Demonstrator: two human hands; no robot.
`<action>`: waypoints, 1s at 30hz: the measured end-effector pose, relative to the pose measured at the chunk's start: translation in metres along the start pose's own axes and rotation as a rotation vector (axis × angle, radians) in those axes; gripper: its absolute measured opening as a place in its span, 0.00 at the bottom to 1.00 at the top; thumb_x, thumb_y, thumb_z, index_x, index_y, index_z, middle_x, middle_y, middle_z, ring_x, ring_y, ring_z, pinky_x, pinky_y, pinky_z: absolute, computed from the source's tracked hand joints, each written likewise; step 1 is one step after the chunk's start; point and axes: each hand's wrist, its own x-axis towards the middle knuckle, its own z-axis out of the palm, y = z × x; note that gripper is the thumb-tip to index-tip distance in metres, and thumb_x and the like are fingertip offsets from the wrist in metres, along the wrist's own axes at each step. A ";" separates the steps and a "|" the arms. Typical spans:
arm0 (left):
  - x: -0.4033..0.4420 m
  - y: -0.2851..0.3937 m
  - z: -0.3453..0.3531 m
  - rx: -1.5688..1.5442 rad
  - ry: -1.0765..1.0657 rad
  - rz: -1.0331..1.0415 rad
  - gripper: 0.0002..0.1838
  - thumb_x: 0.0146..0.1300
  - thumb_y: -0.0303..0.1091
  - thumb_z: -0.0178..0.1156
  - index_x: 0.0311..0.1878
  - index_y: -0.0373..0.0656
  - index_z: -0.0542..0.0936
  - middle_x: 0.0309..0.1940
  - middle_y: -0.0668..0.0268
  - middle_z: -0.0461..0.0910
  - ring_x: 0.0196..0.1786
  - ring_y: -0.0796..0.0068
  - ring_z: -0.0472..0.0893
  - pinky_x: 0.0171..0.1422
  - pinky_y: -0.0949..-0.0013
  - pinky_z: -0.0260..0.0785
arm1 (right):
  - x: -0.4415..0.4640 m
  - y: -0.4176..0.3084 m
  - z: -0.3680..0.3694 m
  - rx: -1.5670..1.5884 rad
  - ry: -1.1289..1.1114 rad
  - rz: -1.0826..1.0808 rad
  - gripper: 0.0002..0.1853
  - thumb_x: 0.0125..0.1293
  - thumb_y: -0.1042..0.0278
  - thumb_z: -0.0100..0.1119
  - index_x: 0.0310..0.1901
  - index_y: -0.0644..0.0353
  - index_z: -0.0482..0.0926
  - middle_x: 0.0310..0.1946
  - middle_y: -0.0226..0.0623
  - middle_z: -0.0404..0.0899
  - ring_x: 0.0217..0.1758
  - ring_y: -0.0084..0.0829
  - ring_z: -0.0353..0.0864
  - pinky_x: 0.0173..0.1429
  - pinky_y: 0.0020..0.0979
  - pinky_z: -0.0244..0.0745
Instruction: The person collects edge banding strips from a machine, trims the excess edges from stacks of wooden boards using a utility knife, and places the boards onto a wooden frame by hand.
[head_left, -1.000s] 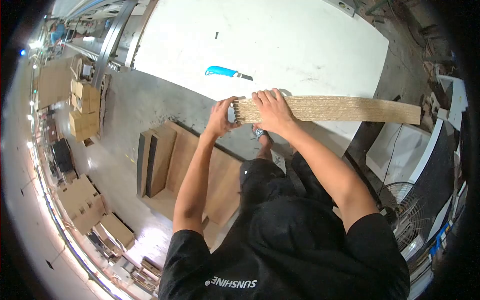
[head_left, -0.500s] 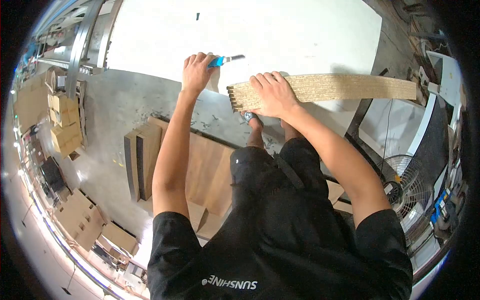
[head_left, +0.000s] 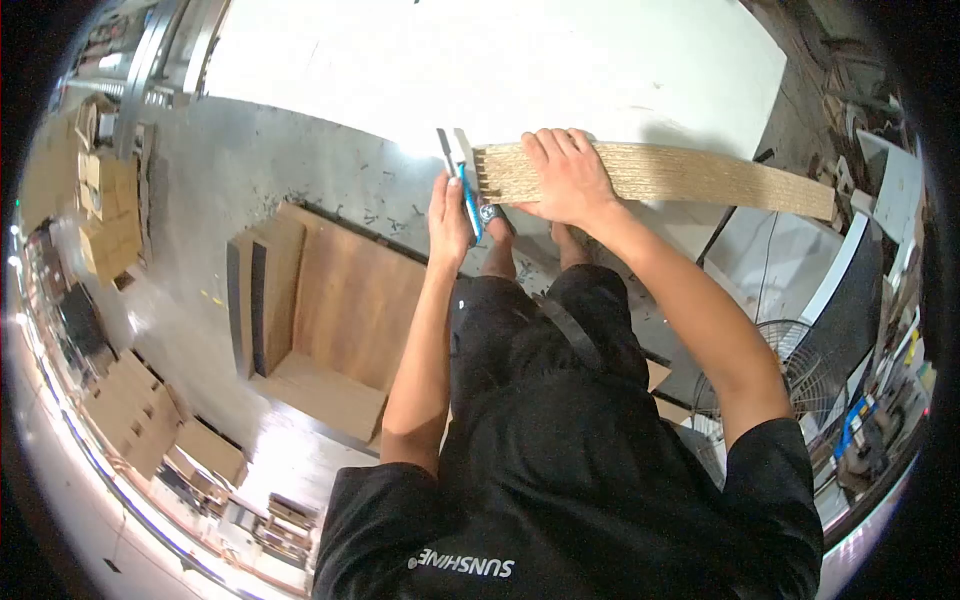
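Note:
My left hand [head_left: 452,222] is closed around a blue-handled knife [head_left: 471,210], its thin blade pointing up and away from me. The knife is just left of the near end of a stack of narrow wood-grain strips [head_left: 690,178]. Over that stack my right hand [head_left: 570,178] is wrapped, fingers across the top and the thumb side low and partly hidden. The strips lie along the near edge of a white-topped table [head_left: 480,60], reaching out to the right.
Brown wooden panels [head_left: 350,290] stand on the floor at the left, near my legs. A fan [head_left: 790,370] is at the right. Cardboard boxes [head_left: 110,215] are stacked farther left. Dark scraps [head_left: 380,225] litter the floor by the table.
My left hand has come from over the white tabletop towards me and to the right, turning the knife from sideways to upright in view. My right hand still holds the strips.

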 end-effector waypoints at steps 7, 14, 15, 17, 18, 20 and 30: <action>0.009 -0.001 0.007 0.019 -0.033 0.107 0.29 0.89 0.51 0.43 0.75 0.36 0.75 0.58 0.49 0.86 0.62 0.58 0.84 0.71 0.57 0.72 | 0.002 -0.006 0.003 -0.040 -0.001 0.009 0.59 0.52 0.28 0.80 0.76 0.65 0.70 0.66 0.46 0.77 0.73 0.44 0.75 0.81 0.50 0.63; 0.003 -0.011 0.001 -0.257 -0.024 -0.071 0.23 0.89 0.46 0.47 0.73 0.41 0.76 0.46 0.61 0.83 0.43 0.71 0.84 0.54 0.65 0.80 | 0.002 0.001 0.006 0.004 0.030 -0.056 0.63 0.55 0.20 0.73 0.81 0.62 0.66 0.72 0.48 0.74 0.76 0.47 0.72 0.82 0.50 0.61; 0.002 -0.015 0.000 -0.335 -0.007 -0.046 0.22 0.88 0.45 0.47 0.72 0.41 0.76 0.44 0.62 0.81 0.41 0.73 0.82 0.51 0.67 0.79 | 0.003 0.001 0.005 0.008 0.015 -0.062 0.63 0.56 0.19 0.71 0.82 0.61 0.66 0.73 0.49 0.74 0.76 0.47 0.72 0.82 0.50 0.61; -0.004 -0.023 -0.003 -0.490 0.028 0.004 0.19 0.87 0.43 0.48 0.69 0.41 0.76 0.41 0.66 0.78 0.35 0.78 0.79 0.43 0.71 0.78 | 0.004 0.000 0.002 -0.012 -0.017 -0.047 0.62 0.59 0.19 0.69 0.82 0.61 0.65 0.73 0.49 0.73 0.76 0.47 0.72 0.82 0.50 0.62; -0.012 -0.024 -0.007 -0.476 0.023 -0.051 0.23 0.83 0.45 0.56 0.68 0.36 0.74 0.45 0.65 0.81 0.46 0.78 0.81 0.53 0.70 0.78 | 0.004 -0.002 0.001 -0.021 -0.034 -0.040 0.61 0.61 0.19 0.69 0.82 0.61 0.65 0.73 0.49 0.73 0.76 0.47 0.72 0.82 0.50 0.62; -0.021 -0.034 0.002 -0.151 0.132 0.067 0.26 0.77 0.43 0.65 0.68 0.36 0.73 0.47 0.64 0.82 0.50 0.76 0.82 0.59 0.68 0.78 | 0.003 -0.003 0.002 -0.036 -0.004 -0.052 0.59 0.61 0.21 0.69 0.81 0.61 0.67 0.72 0.46 0.75 0.74 0.44 0.73 0.80 0.48 0.63; -0.026 -0.012 0.013 0.140 0.133 0.084 0.44 0.61 0.46 0.82 0.74 0.35 0.74 0.65 0.53 0.87 0.69 0.60 0.84 0.75 0.59 0.74 | 0.001 0.003 0.014 -0.067 0.119 -0.140 0.56 0.63 0.25 0.70 0.81 0.60 0.66 0.71 0.44 0.75 0.72 0.45 0.73 0.78 0.50 0.63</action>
